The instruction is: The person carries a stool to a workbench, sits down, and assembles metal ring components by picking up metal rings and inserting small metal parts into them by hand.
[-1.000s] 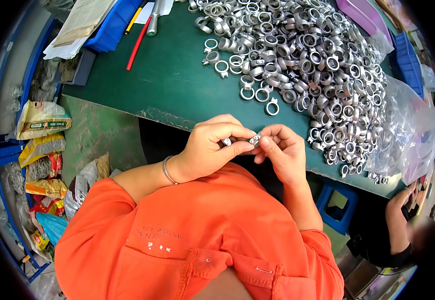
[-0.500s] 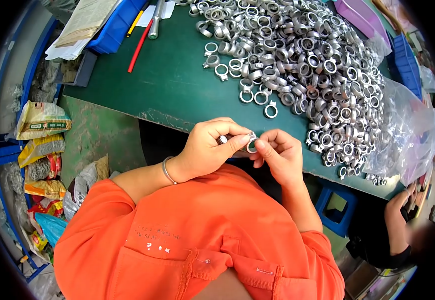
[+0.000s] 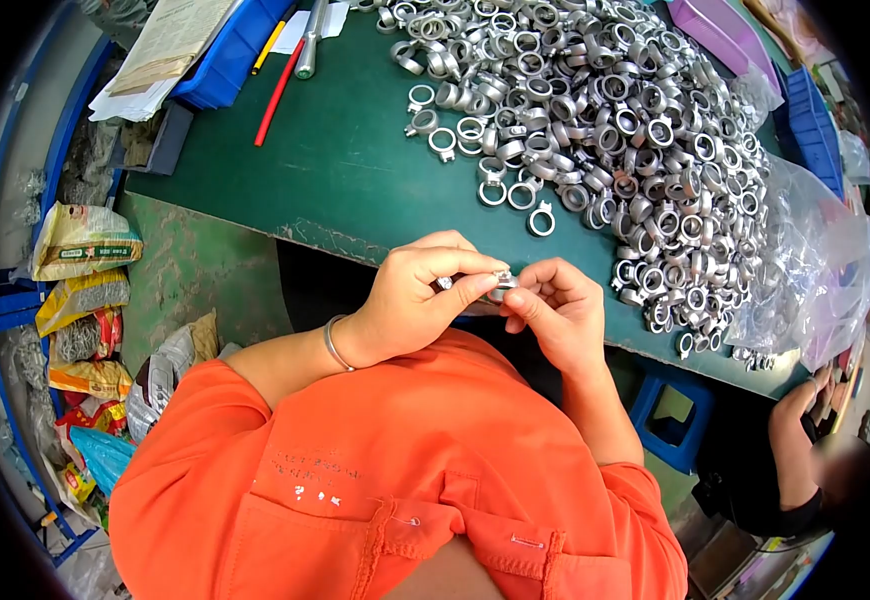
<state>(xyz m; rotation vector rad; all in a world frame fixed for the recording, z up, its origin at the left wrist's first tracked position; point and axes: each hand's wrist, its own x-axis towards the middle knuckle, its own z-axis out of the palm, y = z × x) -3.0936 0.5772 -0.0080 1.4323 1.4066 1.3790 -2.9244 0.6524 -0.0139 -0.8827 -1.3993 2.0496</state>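
Observation:
Just off the table's front edge, my left hand and my right hand meet over one small metal ring. Thumb and forefinger of the left hand pinch it from one side, while the right fingertips grip its other side. The ring is turned nearly edge-on, with a small lug at its top. Another shiny metal piece shows between the left fingers; its kind is hidden. Beyond the hands, a large heap of similar grey metal rings covers the table's right part, and a single loose ring lies nearest.
The green table carries a red pen, a screwdriver and a blue bin with papers. Clear plastic bags lie at right. A blue stool stands below; another person's arm is at far right. Sacks stand left.
The ring between my fingers has turned from showing its round opening to nearly edge-on. Both hands stay in almost the same place.

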